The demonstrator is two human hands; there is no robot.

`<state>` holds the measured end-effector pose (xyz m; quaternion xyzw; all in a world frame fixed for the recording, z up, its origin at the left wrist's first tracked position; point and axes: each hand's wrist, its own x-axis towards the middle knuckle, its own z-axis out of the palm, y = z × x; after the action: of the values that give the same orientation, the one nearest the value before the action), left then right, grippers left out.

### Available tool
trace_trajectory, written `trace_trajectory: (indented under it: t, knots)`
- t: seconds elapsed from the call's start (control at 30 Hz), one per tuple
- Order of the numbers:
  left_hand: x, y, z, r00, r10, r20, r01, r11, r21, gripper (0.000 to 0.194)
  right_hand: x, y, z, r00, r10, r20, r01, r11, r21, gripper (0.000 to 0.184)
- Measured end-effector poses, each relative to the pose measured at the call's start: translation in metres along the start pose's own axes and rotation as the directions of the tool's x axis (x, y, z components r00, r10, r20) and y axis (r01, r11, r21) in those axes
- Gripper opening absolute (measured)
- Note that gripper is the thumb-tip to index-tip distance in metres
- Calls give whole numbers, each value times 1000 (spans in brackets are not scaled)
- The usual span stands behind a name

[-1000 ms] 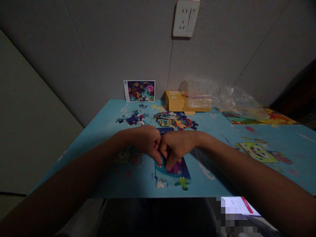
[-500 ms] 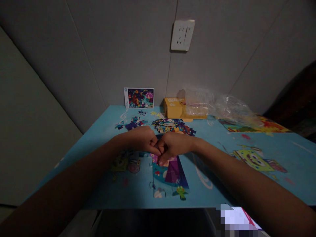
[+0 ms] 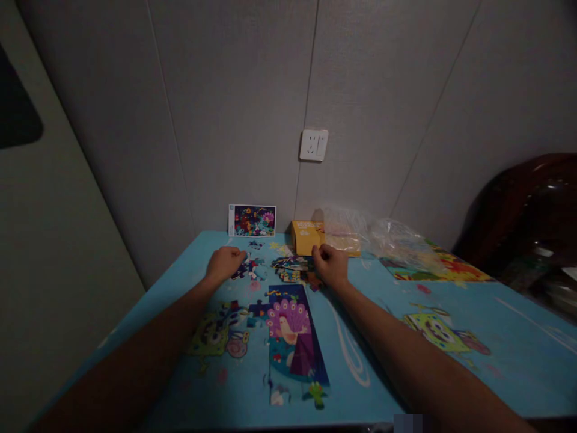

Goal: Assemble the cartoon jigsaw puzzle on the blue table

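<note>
A partly joined jigsaw puzzle (image 3: 288, 337) lies in the middle of the table, showing a pink fan-tailed bird, purple shapes and a green frog at its lower corner. My left hand (image 3: 224, 263) is closed beside a small group of loose puzzle pieces (image 3: 255, 269), fingers curled towards them. Over the right edge of a larger heap of puzzle pieces (image 3: 291, 269), my right hand (image 3: 331, 264) is curled closed, in front of the yellow box. Whether either hand holds a piece is hidden. A few joined pieces (image 3: 258, 313) stick out at the puzzle's left edge.
A picture card (image 3: 252, 221) leans against the wall behind the pieces. The yellow box (image 3: 307, 239) stands to its right, partly covered by crumpled clear plastic (image 3: 396, 240). A colourful sheet (image 3: 455, 267) lies at the back right. The tabletop (image 3: 383, 373) has printed cartoon figures.
My hands were together over the puzzle; they have parted and reached forward, left to the small group, right to the heap. The bird is uncovered. The view has tilted up.
</note>
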<state>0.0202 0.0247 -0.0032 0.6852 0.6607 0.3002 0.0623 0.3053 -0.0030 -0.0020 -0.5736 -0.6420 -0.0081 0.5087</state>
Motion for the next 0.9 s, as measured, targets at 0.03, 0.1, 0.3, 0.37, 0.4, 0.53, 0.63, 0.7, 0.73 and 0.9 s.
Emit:
trace_trajectory:
  t: [0.03, 0.1, 0.3, 0.37, 0.4, 0.53, 0.63, 0.7, 0.73, 0.9]
  knots:
    - [3, -4, 2, 1000, -26, 2, 26, 1000, -5, 38, 0, 6, 3, 1000, 28, -7, -28, 1000, 7, 41]
    - [6, -7, 5, 998, -60, 9, 60, 998, -7, 37, 0, 15, 9, 997, 80, -10, -80, 997, 19, 39]
    - [1, -1, 7, 998, -56, -2, 56, 998, 39, 35, 0, 14, 9, 994, 85, 71, -87, 996, 18, 38]
    - [-3, 4, 2, 1000, -19, -9, 19, 998, 62, 36, 1, 8, 1, 992, 39, 117, -41, 999, 9, 41]
    - [-5, 6, -2, 1000, 9, -14, -8, 998, 69, 38, 1, 5, -3, 990, 15, 139, -15, 1000, -1, 40]
    - [-17, 22, -14, 992, 121, -44, -114, 985, 129, 40, 3, 0, -16, 984, 5, 178, 8, 997, -74, 32]
    - [-28, 38, -15, 984, 180, 7, -179, 973, 148, 31, 5, 0, -18, 971, 21, 237, 13, 990, -141, 26]
    - [-34, 48, -11, 963, 266, 34, -268, 958, 101, 23, 6, 1, -16, 955, -22, 297, 71, 986, -153, 24]
    - [-37, 52, -9, 937, 346, 42, -348, 935, 62, 22, 6, 1, -15, 940, -55, 336, 110, 983, -149, 22]
    - [-44, 55, 1, 760, 640, 116, -641, 767, -31, 44, 0, -2, -6, 852, -155, 500, 222, 972, -78, 20]
